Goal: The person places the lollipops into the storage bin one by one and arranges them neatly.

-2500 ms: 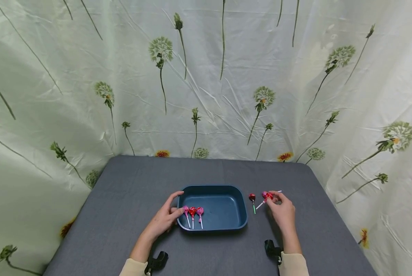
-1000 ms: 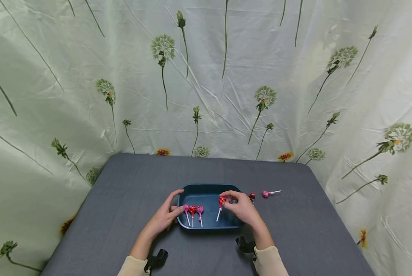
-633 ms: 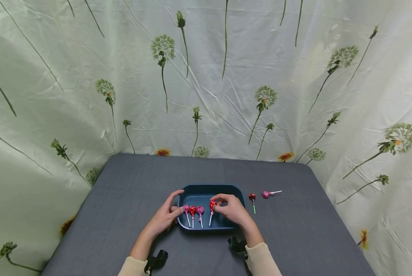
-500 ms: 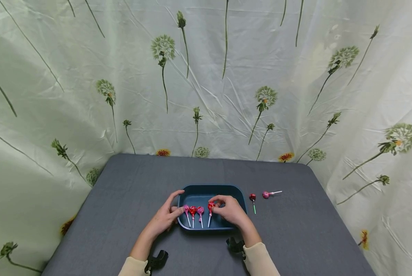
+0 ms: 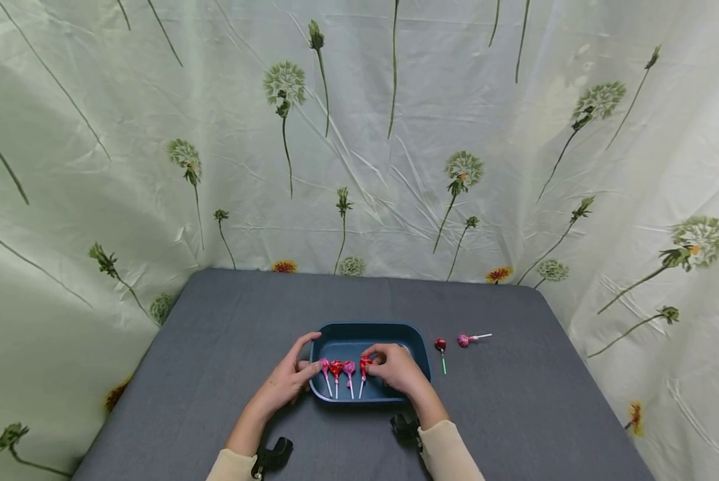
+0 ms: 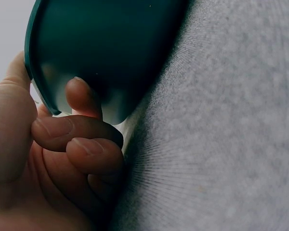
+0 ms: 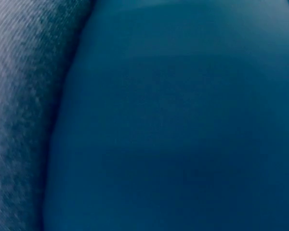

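Note:
A dark blue tray (image 5: 338,345) stands on the table, and my left hand (image 5: 281,386) grips its left end. In the left wrist view, the thumb is over the rim of the tray (image 6: 106,43) and several fingers curl against its outside. Inside, a pink lollipop (image 5: 326,365), a red lollipop (image 5: 335,368) and another pink lollipop (image 5: 349,368) lie in a row, sticks toward me. Just right of them, my right hand (image 5: 397,369) pinches a second red lollipop (image 5: 364,361) by its head. The right wrist view shows only the tray's side (image 7: 173,120) and grey cloth.
Right of the tray on the grey table (image 5: 245,321) lie a dark red lollipop (image 5: 440,345) with a green stick and a pink lollipop (image 5: 464,341) with a white stick. A flower-printed curtain (image 5: 359,147) hangs behind the table and along its sides.
My right hand has taken the red lollipop from the table beside the tray and brought it left into the tray, beside the row. My left hand has stayed on the tray.

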### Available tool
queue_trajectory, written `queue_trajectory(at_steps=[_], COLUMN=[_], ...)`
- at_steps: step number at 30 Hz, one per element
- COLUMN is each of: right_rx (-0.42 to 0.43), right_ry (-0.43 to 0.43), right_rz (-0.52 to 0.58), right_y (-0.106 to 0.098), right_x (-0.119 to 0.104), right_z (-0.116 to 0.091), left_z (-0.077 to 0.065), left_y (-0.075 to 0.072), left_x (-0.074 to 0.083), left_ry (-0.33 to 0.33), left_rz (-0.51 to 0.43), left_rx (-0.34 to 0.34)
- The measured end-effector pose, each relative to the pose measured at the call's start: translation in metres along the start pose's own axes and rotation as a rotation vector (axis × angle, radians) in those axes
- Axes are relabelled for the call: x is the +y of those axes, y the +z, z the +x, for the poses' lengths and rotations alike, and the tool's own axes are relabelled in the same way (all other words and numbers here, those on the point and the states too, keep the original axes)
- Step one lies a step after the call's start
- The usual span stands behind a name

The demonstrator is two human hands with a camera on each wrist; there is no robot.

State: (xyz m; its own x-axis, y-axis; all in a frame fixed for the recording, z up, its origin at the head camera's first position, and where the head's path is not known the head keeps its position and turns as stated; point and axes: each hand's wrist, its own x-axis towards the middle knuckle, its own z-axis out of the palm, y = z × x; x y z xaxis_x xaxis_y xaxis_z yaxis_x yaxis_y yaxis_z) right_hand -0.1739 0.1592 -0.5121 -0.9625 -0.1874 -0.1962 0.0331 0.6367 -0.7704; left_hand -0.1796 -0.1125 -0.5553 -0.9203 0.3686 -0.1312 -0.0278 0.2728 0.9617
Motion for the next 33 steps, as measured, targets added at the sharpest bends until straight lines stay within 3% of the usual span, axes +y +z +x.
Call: queue_trajectory(at_steps=[11, 22, 33], right_rx=[-0.029, -0.053, -0.063], right_ry=[0.043, 0.009, 0.015], right_rz=[-0.038, -0.098, -0.084], right_y=[0.0025, 0.003, 0.0039], right_x=[-0.0001, 0.0005, 0.0004], right_z=[0.0018, 0.0043, 0.0035], left_z=[-0.0006, 0.0011, 0.0005], left_y=[0.0005, -0.0002, -0.0015], left_x=[-0.0007, 0.0, -0.0016], left_ry=[0.007, 0.013, 0.005], left_rz=[0.008, -0.001, -0.006], left_rx=[0.001, -0.002, -0.012])
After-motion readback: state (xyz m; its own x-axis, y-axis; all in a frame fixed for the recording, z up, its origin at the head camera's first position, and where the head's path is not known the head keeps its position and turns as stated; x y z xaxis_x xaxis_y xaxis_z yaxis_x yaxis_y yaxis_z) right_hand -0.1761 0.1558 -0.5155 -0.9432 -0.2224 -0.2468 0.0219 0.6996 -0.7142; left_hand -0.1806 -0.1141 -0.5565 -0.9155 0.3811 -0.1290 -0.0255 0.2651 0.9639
